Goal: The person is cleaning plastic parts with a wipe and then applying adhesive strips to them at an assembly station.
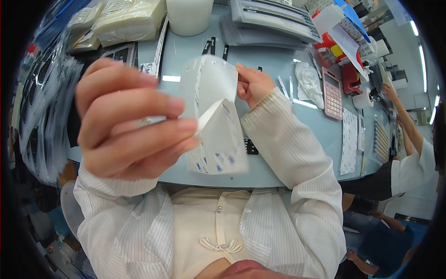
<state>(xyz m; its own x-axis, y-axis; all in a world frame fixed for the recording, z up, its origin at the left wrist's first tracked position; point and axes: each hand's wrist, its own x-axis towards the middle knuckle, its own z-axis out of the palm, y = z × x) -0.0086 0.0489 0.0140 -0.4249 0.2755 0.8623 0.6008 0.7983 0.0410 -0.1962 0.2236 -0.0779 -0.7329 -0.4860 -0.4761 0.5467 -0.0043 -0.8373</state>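
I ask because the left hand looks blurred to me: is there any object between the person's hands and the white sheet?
Nothing visible stands between them. The left hand pinches the lifted flap of the white sheet, and the right hand grips its upper right edge directly.

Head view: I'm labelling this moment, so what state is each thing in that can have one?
White sheet: held up, with a flap lifted from its face
Left hand: blurred, fingertips seemingly pinching the flap
Right hand: gripping the sheet's far right edge
Pink calculator: lying face up
White tissue-like wad: crumpled
Clear sleeves: stacked
White tub: upright
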